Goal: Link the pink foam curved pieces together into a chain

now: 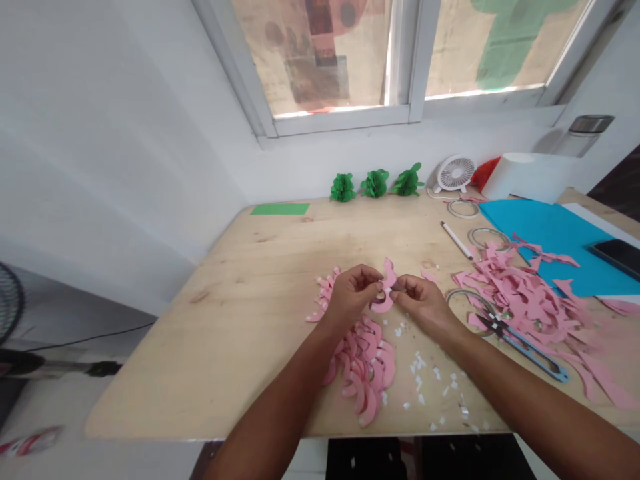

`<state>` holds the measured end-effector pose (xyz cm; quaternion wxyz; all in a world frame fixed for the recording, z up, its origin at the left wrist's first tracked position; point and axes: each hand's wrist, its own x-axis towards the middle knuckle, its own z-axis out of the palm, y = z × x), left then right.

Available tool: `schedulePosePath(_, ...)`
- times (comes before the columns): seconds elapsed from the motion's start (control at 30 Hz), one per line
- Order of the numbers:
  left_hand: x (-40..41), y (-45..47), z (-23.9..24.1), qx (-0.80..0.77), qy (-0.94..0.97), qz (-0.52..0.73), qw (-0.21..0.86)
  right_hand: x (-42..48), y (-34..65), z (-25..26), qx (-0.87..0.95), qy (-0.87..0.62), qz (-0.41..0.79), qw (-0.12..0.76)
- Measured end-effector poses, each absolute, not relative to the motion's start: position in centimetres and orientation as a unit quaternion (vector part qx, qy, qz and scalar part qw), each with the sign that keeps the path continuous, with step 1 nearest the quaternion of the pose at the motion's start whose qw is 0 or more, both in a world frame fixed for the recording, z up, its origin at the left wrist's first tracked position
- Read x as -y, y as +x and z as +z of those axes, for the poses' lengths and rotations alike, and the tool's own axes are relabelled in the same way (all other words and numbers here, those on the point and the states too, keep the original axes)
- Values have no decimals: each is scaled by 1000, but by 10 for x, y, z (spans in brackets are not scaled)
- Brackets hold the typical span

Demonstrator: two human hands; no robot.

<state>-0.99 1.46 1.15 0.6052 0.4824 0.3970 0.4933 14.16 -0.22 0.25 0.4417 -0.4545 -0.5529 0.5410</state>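
Between my two hands is a curved pink paper piece [384, 305], wavy at its top end and bent round at the bottom. My left hand [357, 288] pinches it from the left, fingers closed. From the right, my right hand [419, 299] pinches its other edge with thumb and fingertips. Under and beside my left forearm lies a pile of curved pink paper pieces [367, 373], some with small white patches on them. A smaller group of pink pieces [325, 293] shows just left of my left hand.
Small white scraps [419, 363] lie scattered near the table's front. At right are pink paper offcuts [530, 293], scissors [530, 347], tape rolls [490, 238], a pen [456, 240], blue sheets [545, 227] and a phone [617, 257]. Green paper flowers [375, 183] and a small fan [454, 173] stand behind.
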Motion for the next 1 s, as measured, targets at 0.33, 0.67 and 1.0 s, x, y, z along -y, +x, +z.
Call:
schedulePosePath(0.33, -14, -8, 15, -398, 466, 496, 615, 2, 141, 3, 549, -452, 540, 451)
schedulePosePath(0.67, -12, -9, 9, -422, 587, 498, 479, 0, 142, -5, 559, -473, 510, 451)
schedulePosePath(1.0, -10, -6, 6, -386, 778, 481, 122, -3, 144, -5, 571, -491, 444, 486)
